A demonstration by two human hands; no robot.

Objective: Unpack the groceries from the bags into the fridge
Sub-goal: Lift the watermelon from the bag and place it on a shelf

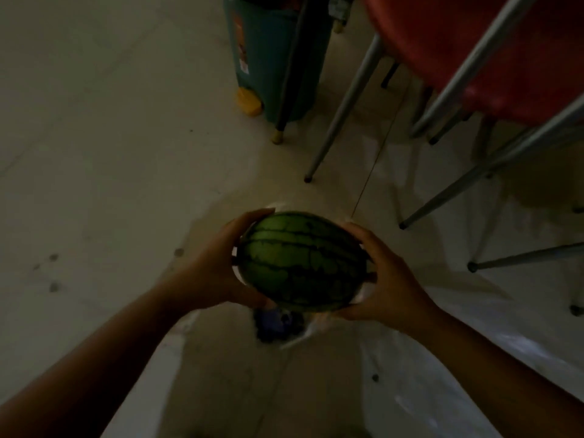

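Both hands, left hand [218,263] and right hand [384,273], grip 1 watermelon [301,262] (striped, dark green) above a plastic bag [410,358].

Head view, steeply down, close above floor [110,137]

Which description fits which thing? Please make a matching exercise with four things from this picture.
Things:
1. watermelon
2. bin
3. chair seat
4. plastic bag

Descriptions:
a. red, top right
b. whitish, on the floor below the hands
c. teal, with a yellow wheel
d. green with dark stripes, held between the left hand and right hand

Pairs: 1-d, 2-c, 3-a, 4-b
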